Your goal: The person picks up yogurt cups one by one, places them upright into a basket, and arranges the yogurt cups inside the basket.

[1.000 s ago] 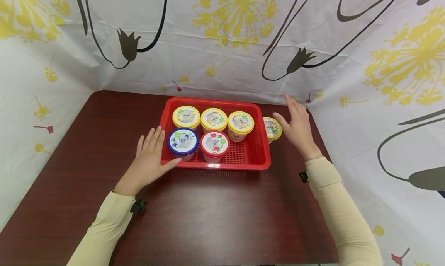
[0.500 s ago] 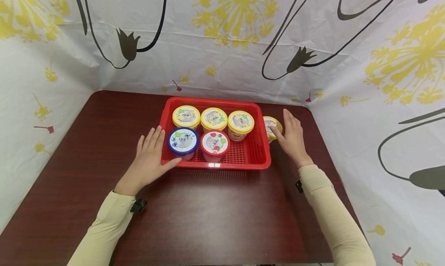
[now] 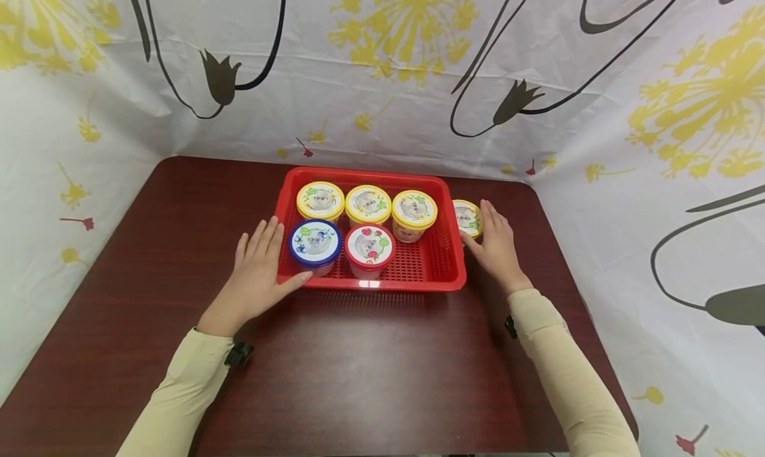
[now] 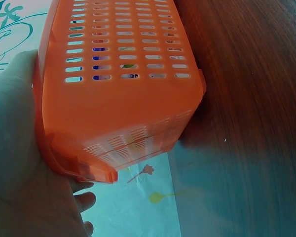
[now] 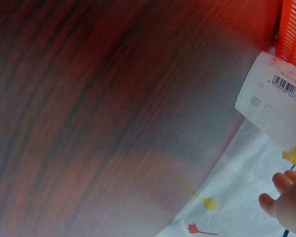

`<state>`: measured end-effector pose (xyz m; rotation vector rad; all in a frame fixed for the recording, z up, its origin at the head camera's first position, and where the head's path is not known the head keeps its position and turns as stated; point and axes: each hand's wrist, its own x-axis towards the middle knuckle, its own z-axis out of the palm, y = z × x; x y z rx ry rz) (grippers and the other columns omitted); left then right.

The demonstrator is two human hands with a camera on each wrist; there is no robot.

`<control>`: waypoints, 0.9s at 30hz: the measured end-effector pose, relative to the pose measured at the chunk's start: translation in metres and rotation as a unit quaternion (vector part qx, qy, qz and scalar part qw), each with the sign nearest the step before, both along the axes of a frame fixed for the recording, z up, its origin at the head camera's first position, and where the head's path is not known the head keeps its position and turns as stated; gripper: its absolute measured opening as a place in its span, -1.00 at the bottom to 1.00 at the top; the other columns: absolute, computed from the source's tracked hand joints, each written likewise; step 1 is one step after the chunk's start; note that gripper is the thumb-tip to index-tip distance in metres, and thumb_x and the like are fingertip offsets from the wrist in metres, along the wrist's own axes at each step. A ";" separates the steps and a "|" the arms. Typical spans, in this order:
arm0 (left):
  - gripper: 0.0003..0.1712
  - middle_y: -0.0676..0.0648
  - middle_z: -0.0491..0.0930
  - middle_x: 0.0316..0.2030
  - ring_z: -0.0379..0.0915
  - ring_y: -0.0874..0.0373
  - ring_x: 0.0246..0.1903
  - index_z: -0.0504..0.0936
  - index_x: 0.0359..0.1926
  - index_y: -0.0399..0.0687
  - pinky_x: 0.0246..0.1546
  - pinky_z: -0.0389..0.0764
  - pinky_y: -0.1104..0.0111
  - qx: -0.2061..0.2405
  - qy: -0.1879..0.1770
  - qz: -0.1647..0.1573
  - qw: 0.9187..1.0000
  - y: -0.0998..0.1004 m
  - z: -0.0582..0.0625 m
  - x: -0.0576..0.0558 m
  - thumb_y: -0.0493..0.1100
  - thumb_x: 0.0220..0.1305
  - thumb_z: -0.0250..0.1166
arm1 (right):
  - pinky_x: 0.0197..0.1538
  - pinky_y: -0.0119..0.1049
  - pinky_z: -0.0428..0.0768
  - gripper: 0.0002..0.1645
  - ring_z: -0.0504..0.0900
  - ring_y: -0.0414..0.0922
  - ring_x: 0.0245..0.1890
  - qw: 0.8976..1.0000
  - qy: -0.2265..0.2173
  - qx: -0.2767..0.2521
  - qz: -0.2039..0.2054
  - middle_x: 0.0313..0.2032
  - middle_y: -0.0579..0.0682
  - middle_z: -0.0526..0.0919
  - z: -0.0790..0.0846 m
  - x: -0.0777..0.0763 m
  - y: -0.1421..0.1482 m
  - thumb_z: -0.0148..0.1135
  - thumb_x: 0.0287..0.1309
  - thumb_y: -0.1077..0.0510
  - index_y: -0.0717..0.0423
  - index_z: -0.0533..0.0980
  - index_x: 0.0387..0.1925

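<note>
My left hand (image 3: 254, 274) lies with straight fingers against the left end of a red plastic basket (image 3: 433, 287), thumb along its front rim. In the left wrist view, the slotted basket wall (image 4: 118, 98) fills the middle beside that hand. At the basket's right end, a cup with a yellow lid (image 3: 467, 218) stands outside on the table. My right hand (image 3: 496, 248) is around this cup's near right side, thumb in front and fingers along the right. The right wrist view shows the cup's white side with a barcode (image 5: 274, 98); the fingertips (image 5: 281, 181) appear just apart from its lid.
Inside the basket are several lidded cups: a row with yellow lids (image 3: 368, 204) behind, a blue-lidded cup (image 3: 315, 243) and a red-lidded cup (image 3: 370, 248) in front. Patterned white cloth (image 3: 382, 111) hangs around the dark wooden table (image 3: 370, 370).
My right hand has come down and inward to the yellow-lidded cup outside the basket, its fingers now beside the lid. The left hand, basket and cups have stayed put.
</note>
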<state>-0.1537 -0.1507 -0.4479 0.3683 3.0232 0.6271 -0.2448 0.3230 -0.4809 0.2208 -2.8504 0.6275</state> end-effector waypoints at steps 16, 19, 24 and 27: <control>0.34 -0.24 -0.28 0.59 -0.42 -0.24 0.57 -0.25 0.57 -0.19 0.49 -0.32 -0.29 0.006 -0.005 -0.002 1.000 0.000 0.000 0.000 0.55 0.13 0.12 | 0.44 0.28 0.14 0.02 0.24 0.33 0.37 1.000 0.013 0.004 -0.003 0.44 0.33 0.21 -0.005 -0.001 -0.007 0.31 0.18 -0.07 0.26 0.07 0.49; 0.34 -0.24 -0.28 0.59 -0.42 -0.24 0.57 -0.25 0.57 -0.19 0.49 -0.31 -0.29 0.005 -0.004 -0.002 1.000 0.000 0.000 -0.001 0.55 0.13 0.12 | 0.43 0.28 0.15 0.01 0.25 0.33 0.35 1.000 0.014 0.001 -0.002 0.42 0.35 0.24 -0.004 -0.001 -0.007 0.32 0.18 -0.05 0.27 0.08 0.49; 0.34 -0.24 -0.27 0.59 -0.41 -0.25 0.57 -0.24 0.57 -0.19 0.49 -0.30 -0.29 0.005 -0.003 -0.002 1.000 0.000 -0.001 -0.001 0.55 0.13 0.13 | 0.44 0.29 0.11 0.03 0.21 0.31 0.37 1.000 -0.007 -0.012 -0.009 0.43 0.34 0.20 -0.002 -0.001 -0.006 0.31 0.21 -0.05 0.24 0.03 0.52; 0.34 -0.24 -0.27 0.59 -0.42 -0.25 0.57 -0.25 0.57 -0.18 0.49 -0.31 -0.29 0.008 -0.004 -0.002 1.000 0.000 -0.001 -0.001 0.55 0.13 0.13 | 0.46 0.30 0.08 0.05 0.16 0.29 0.40 0.999 -0.019 -0.023 -0.016 0.45 0.33 0.17 -0.001 0.000 -0.003 0.32 0.21 -0.07 0.24 0.01 0.52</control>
